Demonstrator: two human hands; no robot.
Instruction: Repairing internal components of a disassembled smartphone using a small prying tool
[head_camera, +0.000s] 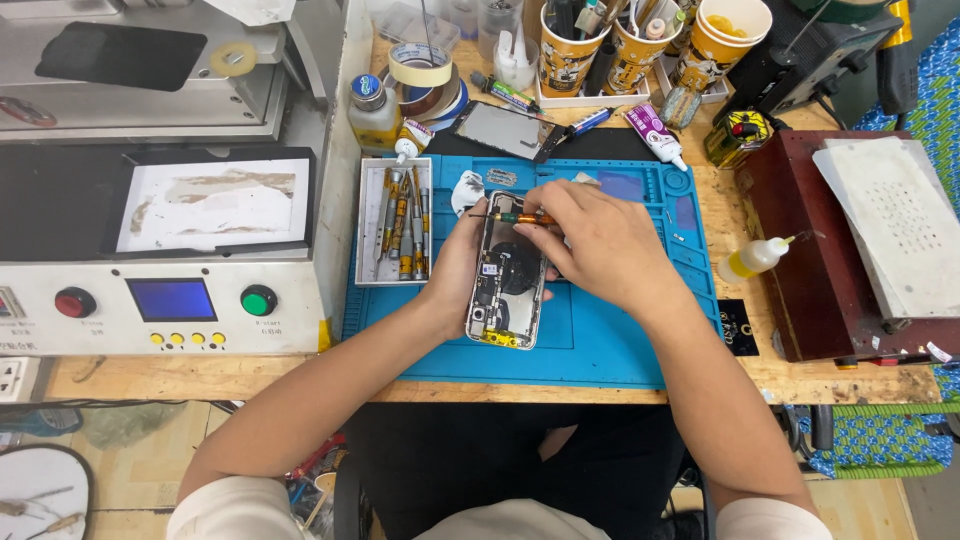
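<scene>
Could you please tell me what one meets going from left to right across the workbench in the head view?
Grey machine → white tray of screwdrivers → left hand → opened phone → right hand → small squeeze bottle → dark red box.

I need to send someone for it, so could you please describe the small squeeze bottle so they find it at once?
Start at the blue work mat and move to the bare wooden bench at its right edge. There, beside the dark red box, lies the squeeze bottle, tipped over. Unlike the upright bottles behind, it is clear with yellow liquid.

Screwdriver (522, 217) tip (under fingers (560, 215)) hidden.
</scene>
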